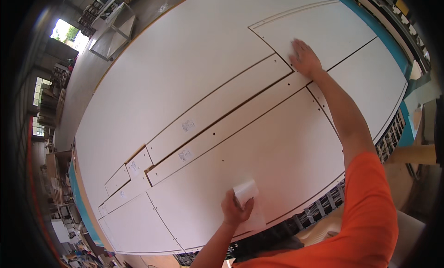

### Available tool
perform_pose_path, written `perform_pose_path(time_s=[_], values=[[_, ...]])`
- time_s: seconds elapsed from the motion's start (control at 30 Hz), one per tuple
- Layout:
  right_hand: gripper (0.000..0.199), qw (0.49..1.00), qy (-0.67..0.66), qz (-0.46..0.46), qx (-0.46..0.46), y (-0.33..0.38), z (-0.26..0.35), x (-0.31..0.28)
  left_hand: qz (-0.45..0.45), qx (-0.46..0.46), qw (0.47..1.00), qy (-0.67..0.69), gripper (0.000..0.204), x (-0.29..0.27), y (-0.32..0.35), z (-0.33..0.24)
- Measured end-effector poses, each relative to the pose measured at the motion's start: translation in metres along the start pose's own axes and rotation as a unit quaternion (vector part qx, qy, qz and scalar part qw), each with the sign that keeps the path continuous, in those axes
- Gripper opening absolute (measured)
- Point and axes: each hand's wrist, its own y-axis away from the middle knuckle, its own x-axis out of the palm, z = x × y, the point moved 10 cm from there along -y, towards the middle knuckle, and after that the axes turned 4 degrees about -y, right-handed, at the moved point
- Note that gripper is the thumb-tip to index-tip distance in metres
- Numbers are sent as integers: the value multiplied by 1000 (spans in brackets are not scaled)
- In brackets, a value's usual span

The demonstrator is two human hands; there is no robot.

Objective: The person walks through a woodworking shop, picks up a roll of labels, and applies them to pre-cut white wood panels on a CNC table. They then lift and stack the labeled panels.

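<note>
The left hand holds a small stack of white paper labels, with the fingers closed around its lower end. The stack stands up from the fist and is a little tilted to the right. It is above the near part of a big white board, close to the edge that is nearest to the person. This board is cut into many panels, and thin dark lines separate them.

The right hand lies flat on the far part of the board, with the fingers spread and pressing on the corner of a large cut panel. It holds nothing. The arm is stretched out long, and an orange sleeve covers the shoulder.

Between the two hands, two long narrow strips run diagonally, and each one carries a small label already stuck. More small pieces with labels are at the lower left end of the strips.

A blue frame goes along the right side of the board. On the left, well apart, there are shelves with material and a bright window.
</note>
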Motion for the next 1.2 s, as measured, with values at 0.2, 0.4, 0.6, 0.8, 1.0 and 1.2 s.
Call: perform_pose_path(time_s=[0.2, 0.4, 0.6, 0.8, 1.0, 1.2], values=[[63, 991, -2, 132, 7, 9, 10, 13, -11, 7, 1000, -5, 37, -4, -6, -9], [58, 967, -100, 229, 41, 69, 37, -37, -71, 51, 996, -6, 28, -12, -15, -13], [30, 887, -420, 88, -173, 195, 239, -151, -40, -220, 892, 392, 18, -25, 4, 6], [33, 817, -471, 81, -322, 278, 397, -235, -64, -171, 881, 436, 28, -95, 56, -19], [24, 793, -432, 45, -428, 335, 508, -264, -54, -149, 881, 445, 33, -175, 142, -8], [20, 739, -496, 195, -412, 384, 624, -247, -92, -116, 875, 460, 28, -256, 232, 38]])
